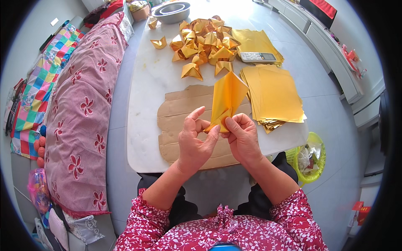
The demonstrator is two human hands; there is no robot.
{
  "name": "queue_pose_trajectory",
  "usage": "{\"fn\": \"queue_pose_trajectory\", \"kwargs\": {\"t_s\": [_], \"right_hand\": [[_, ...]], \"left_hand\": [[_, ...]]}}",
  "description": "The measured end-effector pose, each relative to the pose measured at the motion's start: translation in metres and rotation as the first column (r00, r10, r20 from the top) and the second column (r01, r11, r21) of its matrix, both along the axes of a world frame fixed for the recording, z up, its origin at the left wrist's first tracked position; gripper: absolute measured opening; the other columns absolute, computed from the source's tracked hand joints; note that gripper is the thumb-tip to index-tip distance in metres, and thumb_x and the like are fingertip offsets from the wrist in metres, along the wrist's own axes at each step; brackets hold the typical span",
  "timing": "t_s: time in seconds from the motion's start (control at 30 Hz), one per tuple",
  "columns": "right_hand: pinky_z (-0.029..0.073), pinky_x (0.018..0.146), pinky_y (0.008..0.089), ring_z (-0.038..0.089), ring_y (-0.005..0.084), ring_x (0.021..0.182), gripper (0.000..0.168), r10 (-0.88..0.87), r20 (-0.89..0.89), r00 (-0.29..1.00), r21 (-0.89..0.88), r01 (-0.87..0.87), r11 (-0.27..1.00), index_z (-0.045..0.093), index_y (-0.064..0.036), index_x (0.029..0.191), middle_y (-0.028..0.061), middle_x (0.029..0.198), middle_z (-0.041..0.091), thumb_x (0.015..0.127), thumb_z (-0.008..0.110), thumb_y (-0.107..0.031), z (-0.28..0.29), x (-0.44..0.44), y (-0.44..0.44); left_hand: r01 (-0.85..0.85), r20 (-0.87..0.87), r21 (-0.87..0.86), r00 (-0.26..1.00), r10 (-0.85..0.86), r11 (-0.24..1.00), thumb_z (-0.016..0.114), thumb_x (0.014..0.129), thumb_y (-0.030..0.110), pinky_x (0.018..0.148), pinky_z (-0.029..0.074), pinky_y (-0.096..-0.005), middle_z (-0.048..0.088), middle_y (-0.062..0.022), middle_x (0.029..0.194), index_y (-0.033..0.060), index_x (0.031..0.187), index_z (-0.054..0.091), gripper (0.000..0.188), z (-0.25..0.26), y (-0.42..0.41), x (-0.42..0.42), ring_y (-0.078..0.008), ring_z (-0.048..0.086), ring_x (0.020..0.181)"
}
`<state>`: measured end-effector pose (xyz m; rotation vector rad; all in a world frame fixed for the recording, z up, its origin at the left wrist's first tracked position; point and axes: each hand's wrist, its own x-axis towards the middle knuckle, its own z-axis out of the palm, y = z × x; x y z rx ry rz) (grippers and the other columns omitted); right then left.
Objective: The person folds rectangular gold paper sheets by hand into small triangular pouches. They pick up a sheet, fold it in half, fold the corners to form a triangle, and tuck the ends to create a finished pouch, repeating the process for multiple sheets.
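Note:
A partly folded sheet of gold foil paper (pixel 226 95) is raised between my two hands, its pointed end up and its creased lower end in my fingers. My left hand (pixel 198 141) pinches the lower left corner between thumb and finger, other fingers lifted. With thumb and curled fingers, my right hand (pixel 243 136) grips the lower right edge. Beneath both lies a flat piece of brown cardboard (pixel 185 113) on the white table (pixel 143 125). A stack of gold foil sheets (pixel 278 94) fans out just right of the held paper.
Folded gold paper ingots (pixel 204 40) are heaped toward the far side. A keypad phone (pixel 258 57) rests on a second stack of gold sheets (pixel 254 39). Grey metal basins (pixel 172 12) stand at the far left. Below the table's right corner is a yellow-green wastebasket (pixel 309 178); a covered sofa (pixel 84 106) runs along the left.

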<state>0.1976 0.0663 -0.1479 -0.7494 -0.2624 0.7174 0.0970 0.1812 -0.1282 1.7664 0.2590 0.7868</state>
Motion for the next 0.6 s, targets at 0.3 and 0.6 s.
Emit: {"fn": "queue_pose_trajectory", "kwargs": {"t_s": [0.3,0.6], "right_hand": [[0.054,0.066,0.0233,0.065,0.0083,0.076,0.015,-0.082,0.053,0.995,-0.088,0.086,0.992,0.057,-0.007,0.096,0.0029,0.089,0.067,0.092,0.072,-0.009,-0.001,-0.004,0.001],[0.051,0.073,0.0233,0.062,0.0074,0.083,0.031,0.036,0.120,0.992,-0.186,-0.013,0.982,0.058,0.001,0.122,0.0033,0.093,0.067,0.097,0.068,-0.014,0.006,-0.005,0.003]], "left_hand": [[0.033,-0.077,-0.130,0.996,-0.043,0.991,0.065,0.090,-0.005,0.080,0.053,-0.0234,0.064,-0.0072,0.089,-0.0060,0.139,0.039,0.055,-0.001,0.001,0.001,-0.0111,0.065,0.083],[0.089,-0.041,-0.477,0.992,-0.123,0.874,0.064,0.088,-0.003,0.078,0.053,-0.0235,0.063,-0.0077,0.091,-0.0109,0.143,0.032,0.064,0.003,0.010,0.007,-0.0098,0.063,0.085]]}}
